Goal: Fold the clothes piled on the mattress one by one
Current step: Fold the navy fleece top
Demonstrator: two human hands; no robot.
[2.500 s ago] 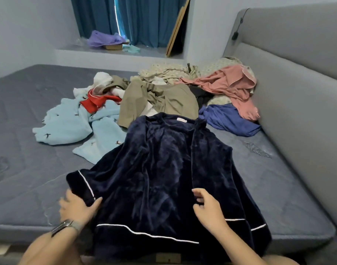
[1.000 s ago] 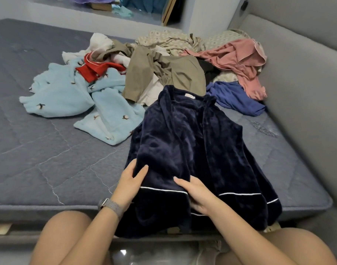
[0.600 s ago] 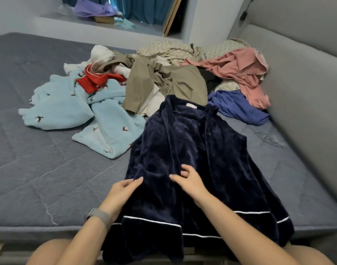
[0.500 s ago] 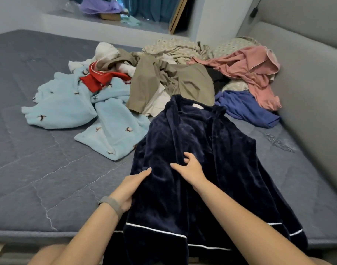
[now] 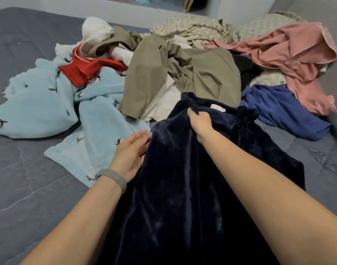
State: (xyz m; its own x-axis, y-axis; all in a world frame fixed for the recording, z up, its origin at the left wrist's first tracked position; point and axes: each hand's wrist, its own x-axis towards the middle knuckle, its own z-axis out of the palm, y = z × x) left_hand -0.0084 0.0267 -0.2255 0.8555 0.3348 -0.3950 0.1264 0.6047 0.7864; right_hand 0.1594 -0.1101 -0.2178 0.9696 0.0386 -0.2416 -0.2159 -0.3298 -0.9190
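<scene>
Navy velvet garment (image 5: 192,178) lies spread lengthwise on the mattress (image 5: 26,197), its hem toward the near edge and its collar toward the pile of unfolded clothes (image 5: 183,69) further in. Right hand (image 5: 200,122) grips the fabric just below the collar, fingers curled into a bunched ridge of cloth. Left hand (image 5: 130,155) rests at the garment's left edge with fingers nearly straight, touching the cloth and overlapping the light blue fleece (image 5: 49,106) beside it; whether it pinches anything cannot be told.

Assessment: the step appears to be squaring up the folded-in left side. Recommended practice: draw the gripped ridge taut toward the collar while the left hand flattens the edge, keeping that edge straight. Risk: pile fabric slides; the blue fleece may be dragged along.
</scene>
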